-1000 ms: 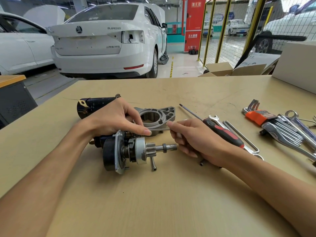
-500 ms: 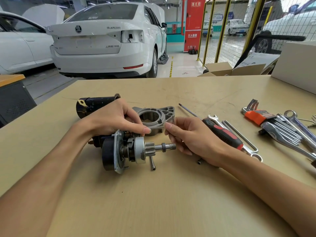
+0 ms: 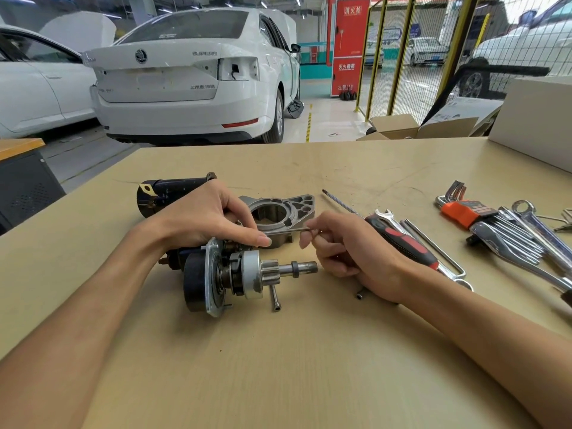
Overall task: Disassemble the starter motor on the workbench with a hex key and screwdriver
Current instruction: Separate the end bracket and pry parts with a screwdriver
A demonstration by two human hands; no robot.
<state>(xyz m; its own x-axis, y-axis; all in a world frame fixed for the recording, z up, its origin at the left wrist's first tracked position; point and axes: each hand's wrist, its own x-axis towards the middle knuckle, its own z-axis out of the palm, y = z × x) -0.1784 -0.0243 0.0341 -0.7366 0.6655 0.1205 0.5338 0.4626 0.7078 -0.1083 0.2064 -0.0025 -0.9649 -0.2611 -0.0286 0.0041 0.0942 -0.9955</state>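
Observation:
The starter motor (image 3: 235, 275) lies on its side on the workbench (image 3: 294, 366), pinion shaft pointing right. My left hand (image 3: 210, 221) grips its upper part from above. Between thumb and fingers, my right hand (image 3: 346, 249) pinches a thin hex key (image 3: 289, 230), whose shaft runs left towards the motor under my left fingertips. The removed grey nose housing (image 3: 288, 212) sits just behind the motor, and a black cylindrical casing (image 3: 167, 193) lies behind my left hand. Two loose bolts rest on the bench, one (image 3: 275, 300) below the pinion and one (image 3: 359, 295) by my right wrist. A red-and-black screwdriver (image 3: 399, 239) lies behind my right hand.
A hex key set in an orange holder (image 3: 464, 212), several spanners (image 3: 526, 236) and a bent rod (image 3: 439, 252) lie at the right. A white box (image 3: 535, 119) stands at the back right. White cars and a fence are beyond the bench.
My right hand drew in towards the motor half a second ago, and has since pulled a little to the right with the hex key showing again. My left hand has stayed on the motor.

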